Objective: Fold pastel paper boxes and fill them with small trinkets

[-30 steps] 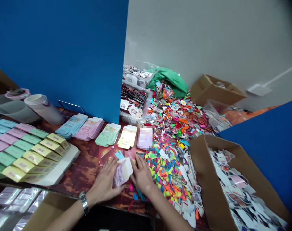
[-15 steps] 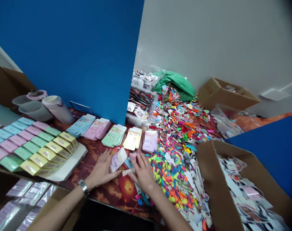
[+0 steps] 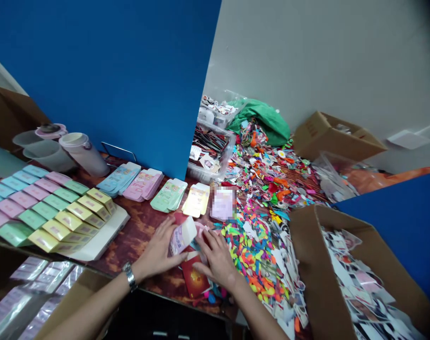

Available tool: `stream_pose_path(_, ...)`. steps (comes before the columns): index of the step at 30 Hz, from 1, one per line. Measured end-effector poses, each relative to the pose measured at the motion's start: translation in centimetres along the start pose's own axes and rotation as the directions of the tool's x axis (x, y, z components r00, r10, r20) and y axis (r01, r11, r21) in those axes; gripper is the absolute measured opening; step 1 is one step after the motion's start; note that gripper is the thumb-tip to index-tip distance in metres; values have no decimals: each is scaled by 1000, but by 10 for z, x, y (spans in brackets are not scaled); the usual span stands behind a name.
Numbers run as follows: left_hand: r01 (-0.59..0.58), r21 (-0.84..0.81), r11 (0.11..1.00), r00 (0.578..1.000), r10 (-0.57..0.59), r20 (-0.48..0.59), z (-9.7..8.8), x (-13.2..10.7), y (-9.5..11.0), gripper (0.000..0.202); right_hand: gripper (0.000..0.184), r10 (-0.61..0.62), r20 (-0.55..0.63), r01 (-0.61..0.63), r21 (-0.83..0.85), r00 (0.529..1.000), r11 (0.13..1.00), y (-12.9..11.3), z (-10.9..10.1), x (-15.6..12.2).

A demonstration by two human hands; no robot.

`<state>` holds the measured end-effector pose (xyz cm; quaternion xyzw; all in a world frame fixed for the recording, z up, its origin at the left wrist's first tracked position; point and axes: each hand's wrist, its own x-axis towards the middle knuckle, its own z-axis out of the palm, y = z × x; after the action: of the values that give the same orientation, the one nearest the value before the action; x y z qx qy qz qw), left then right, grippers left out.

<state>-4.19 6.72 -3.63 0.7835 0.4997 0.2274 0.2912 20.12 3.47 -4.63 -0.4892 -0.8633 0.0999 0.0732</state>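
My left hand (image 3: 160, 252), with a metal watch at the wrist, is curled round a small pink and white paper box (image 3: 182, 235) and holds it tilted above the brown table (image 3: 137, 231). My right hand (image 3: 217, 258) lies just to its right, fingers bent over a red card (image 3: 194, 279) and small cards next to the box's open end. Whether those fingers pinch anything is hidden.
Fanned stacks of flat blue, pink, green and yellow boxes (image 3: 169, 195) lie behind the hands. Folded boxes in rows (image 3: 52, 208) fill a white tray at left. A heap of coloured bits (image 3: 257, 245) spreads right. A cardboard box of photo cards (image 3: 345, 274) stands at right.
The view has shifted a little. My left hand has kept the box, tilting and shifting it slightly. My right hand has drawn back onto the red card, which now lies uncovered.
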Motion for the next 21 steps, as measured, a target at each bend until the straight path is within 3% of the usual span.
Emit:
stream_pose_path(3, 40, -7, 999, 998, -40, 42, -7, 9, -6, 71, 90, -35, 78, 34, 11, 996, 999, -2, -3, 2)
stream_pose_path(6, 62, -48, 997, 995, -58, 78, -10, 5, -5, 73, 73, 46, 73, -47, 13, 996, 999, 0, -6, 2)
stream_pose_path(9, 138, -93, 986, 990, -135, 34, -14, 0, -1, 72, 60, 63, 58, -65, 46, 996, 997, 4, -15, 1)
stream_pose_path(12, 161, -138, 977, 986, -165, -20, -18, -2, 1, 73, 83, 6, 80, -13, 83, 997, 996, 5, -23, 1)
stream_pose_path(14, 141, -171, 975, 989, -148, -29, -17, -3, 2, 74, 96, 31, 88, -39, 89, 996, 995, 6, -24, 3)
stream_pose_path(21, 85, -243, 966, 995, -97, -37, -6, -7, 12, 79, 45, 232, 22, -231, 239, 972, 943, 20, -15, 15)
